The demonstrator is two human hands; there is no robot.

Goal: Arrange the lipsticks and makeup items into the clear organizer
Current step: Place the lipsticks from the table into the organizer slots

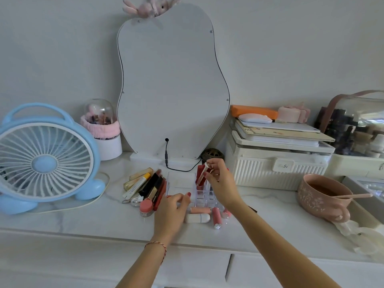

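A clear organizer (pixel 201 196) with square slots stands on the white counter in front of the mirror, and a red lipstick (pixel 200 170) is upright at its back. My right hand (pixel 220 181) pinches a slim reddish lip gloss tube (pixel 202 176) by its pale cap, tilted over the organizer's back slots. My left hand (pixel 172 210) rests at the organizer's front left corner with fingers curled. Loose pink tubes (pixel 216 217) and a white capsule-shaped item (pixel 197 218) lie in front. A pile of lipsticks and tubes (pixel 145 187) lies to the left.
A blue desk fan (pixel 44 159) stands at the left, a pear-shaped mirror (pixel 172 90) with a black cable behind. A white storage box (pixel 278 163) sits at the right, with a pink mug and spoon (pixel 324 196) beside it. A round pink-lidded jar (pixel 146 207) is near my left hand.
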